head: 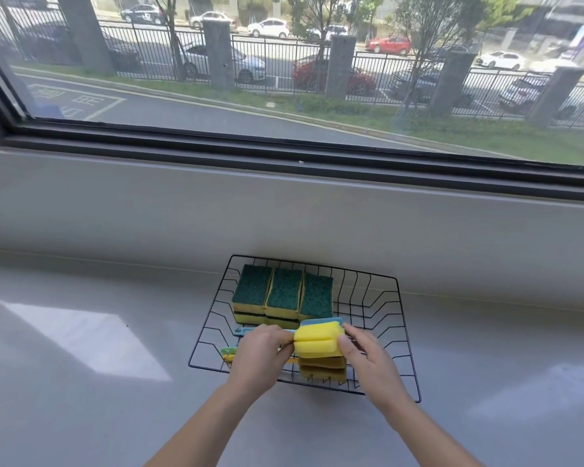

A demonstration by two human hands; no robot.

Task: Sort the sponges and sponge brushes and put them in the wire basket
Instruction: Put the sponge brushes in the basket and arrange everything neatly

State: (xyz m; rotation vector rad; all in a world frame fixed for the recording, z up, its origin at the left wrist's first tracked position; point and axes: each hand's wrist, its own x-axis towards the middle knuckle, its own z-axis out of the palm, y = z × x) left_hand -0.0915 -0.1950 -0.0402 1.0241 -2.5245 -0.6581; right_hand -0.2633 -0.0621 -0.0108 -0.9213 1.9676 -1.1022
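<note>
On the grey surface (pixel 81 382), the wire basket (pixel 407 335) holds scouring sponges (pixel 284 293) far left. The yellow sponge brush (pixel 317 342) tops the near stack. The left hand (pixel 260 355) has its grip pinching the handle, and the right hand (pixel 368 358) pinches the head. It should be lowered squarely, with handles aligned.

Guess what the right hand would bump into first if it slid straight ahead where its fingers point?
The yellow sponge brush: the right hand pinches its foam head now. Past that, probably the left hand.
</note>
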